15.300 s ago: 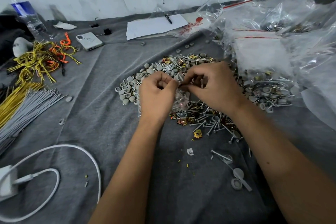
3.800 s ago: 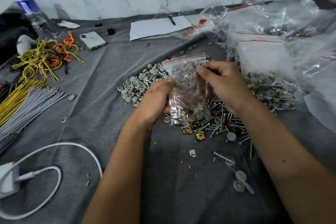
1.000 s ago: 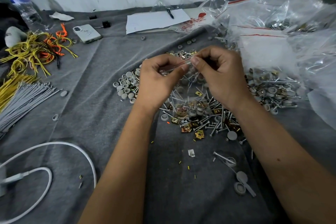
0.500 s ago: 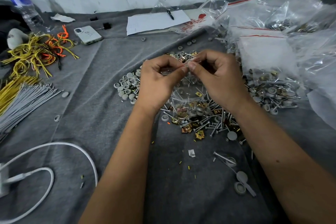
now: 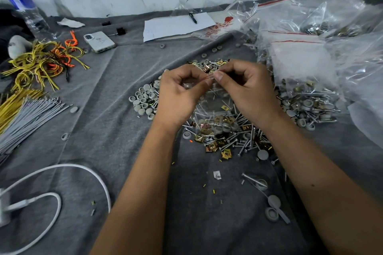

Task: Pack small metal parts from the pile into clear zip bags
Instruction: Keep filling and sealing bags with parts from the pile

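The left hand (image 5: 180, 95) and right hand (image 5: 246, 91) each pinch the red-striped top edge of a clear zip bag (image 5: 213, 109), thumbs nearly meeting. The bag hangs at six o'clock below the fingers, over the pile of screws, clips and caps (image 5: 232, 136) on grey cloth (image 5: 103, 130).

Two bare forearms, no sleeves, left hand (image 5: 178, 97), right hand (image 5: 248, 93)
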`<state>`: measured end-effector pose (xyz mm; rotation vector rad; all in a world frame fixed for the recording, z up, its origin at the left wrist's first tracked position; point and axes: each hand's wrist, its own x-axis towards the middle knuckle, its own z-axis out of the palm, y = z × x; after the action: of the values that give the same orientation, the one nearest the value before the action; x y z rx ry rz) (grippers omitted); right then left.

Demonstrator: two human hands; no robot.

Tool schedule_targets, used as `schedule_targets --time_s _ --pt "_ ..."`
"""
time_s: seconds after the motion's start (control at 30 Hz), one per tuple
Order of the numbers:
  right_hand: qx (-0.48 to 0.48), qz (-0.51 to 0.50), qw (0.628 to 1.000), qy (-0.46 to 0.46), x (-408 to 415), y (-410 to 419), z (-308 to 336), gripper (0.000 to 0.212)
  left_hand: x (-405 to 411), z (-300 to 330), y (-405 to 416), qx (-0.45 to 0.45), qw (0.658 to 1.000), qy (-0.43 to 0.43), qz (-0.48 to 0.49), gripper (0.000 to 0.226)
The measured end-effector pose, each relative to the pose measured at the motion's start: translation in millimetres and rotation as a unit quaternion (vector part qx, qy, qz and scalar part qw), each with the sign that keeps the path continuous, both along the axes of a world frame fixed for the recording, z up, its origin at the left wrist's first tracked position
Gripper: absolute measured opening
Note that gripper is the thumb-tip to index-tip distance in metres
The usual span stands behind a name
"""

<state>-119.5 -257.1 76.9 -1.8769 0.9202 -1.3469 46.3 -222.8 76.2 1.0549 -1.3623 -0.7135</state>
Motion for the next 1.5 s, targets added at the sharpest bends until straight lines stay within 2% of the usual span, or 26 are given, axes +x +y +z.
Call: schedule_targets --time_s 0.13,0.23,0.4,0.53,0.73,0.87,1.0,1.1,1.37,1.5 --pt "-0.005 -0.017 1.0 -0.008 -1.4 0.4 0.2 0.004 3.9 -2.4 -0.3 0.041 0.999 0.019 0.009 0.009" --pt "0.012 -0.023 0.999 -0.026 -4.2 -0.2 1.0 0.012 9.1 -3.5 -0.4 0.058 0.997 0.05 0.015 0.009" --pt "0.053 0.023 0.997 -0.043 -5.8 -1.0 -1.0 0.005 11.1 -3.9 -1.6 0.059 0.996 0.07 -0.012 0.012" --pt "0.042 0.025 0.998 -0.026 -4.6 -2.1 -2.5 0.006 10.4 -4.2 -1.0 0.058 0.996 0.067 -0.02 0.013" --pt "0.049 -0.001 0.997 -0.058 -7.3 -2.6 -2.4 0.012 13.1 -3.2 -0.5 0.095 0.984 0.153 -0.005 0.019" --pt "0.087 0.031 0.991 -0.098 -7.7 -2.0 -1.5 0.009 12.6 -0.7 0.0 0.088 0.985 0.145 -0.005 0.021" --pt "0.1 0.046 0.992 -0.07 -5.3 -2.1 -1.9 0.007 8.9 -0.4 1.5 0.091 0.987 0.132 -0.019 0.015" --pt "0.1 0.029 0.992 -0.074 -6.3 -1.3 -1.1 0.01 9.8 -1.1 1.4 0.095 0.984 0.152 -0.013 0.007" --pt "0.099 0.028 0.993 -0.051 -9.2 -5.1 -1.7 0.006 13.4 -0.5 0.8 0.084 0.985 0.149 -0.018 0.028" --pt "0.068 0.037 0.996 -0.031 -7.8 -4.1 -1.1 0.011 9.0 -0.4 1.9 0.068 0.993 0.1 -0.014 0.019"
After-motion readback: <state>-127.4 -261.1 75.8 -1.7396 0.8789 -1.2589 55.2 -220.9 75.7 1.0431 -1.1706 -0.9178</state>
